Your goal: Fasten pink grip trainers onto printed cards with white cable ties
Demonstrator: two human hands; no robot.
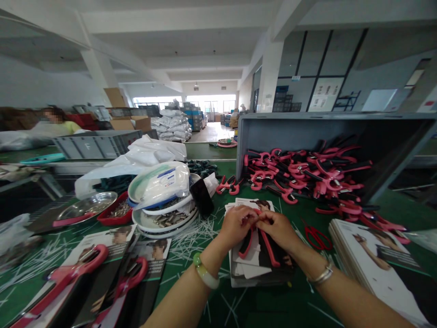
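Observation:
My left hand point(238, 224) and my right hand point(277, 229) meet over a stack of printed cards point(244, 279) in front of me. Both have their fingers closed at the head of a pair of pink-handled pliers point(271, 249). The handles spread toward me over the top card, and my fingers cover the jaws. Any small piece pinched between the fingertips is too hidden to make out. Red-handled scissors point(317, 236) lie just right of my right hand.
A grey crate point(334, 117) on its side spills pink-and-black pliers point(324, 177). More cards point(378, 259) are stacked right. At left lie carded pliers point(73, 271), white plastic ties point(191, 241), stacked bowls point(164, 228), a phone point(202, 198) and a red tray point(116, 212). A person point(59, 119) is far left.

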